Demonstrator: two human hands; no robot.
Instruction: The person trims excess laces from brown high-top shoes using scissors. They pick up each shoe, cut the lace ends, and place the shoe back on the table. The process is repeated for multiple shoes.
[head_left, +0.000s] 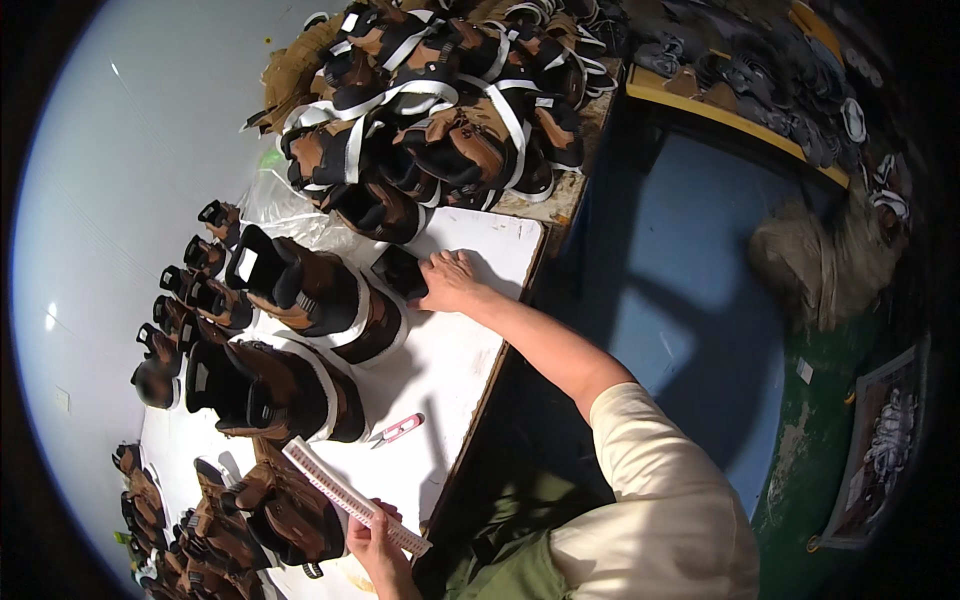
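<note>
My left hand (pixel 372 548) grips a long pinkish-white strip (pixel 335 480) with rows of small marks, which slants over the near shoes. My right hand (pixel 450 282) is stretched across the white table (pixel 480 245), its fingers closed at the edge of a small black object (pixel 400 270) whose kind I cannot make out. Left of that object stand brown and black high-top shoes with white trim, a far pair (pixel 305 290) and a nearer pair (pixel 270 390). Pink-handled thread snips (pixel 400 428) lie on the tabletop between my hands.
A large heap of similar shoes (pixel 430 110) covers the far end, beside clear plastic (pixel 285 210). Smaller-looking shoes (pixel 205 285) line the wall side. More shoes (pixel 190 560) crowd the near left. Beyond the table's right edge are a blue surface (pixel 700 300) and a yellow-edged rack (pixel 735 120).
</note>
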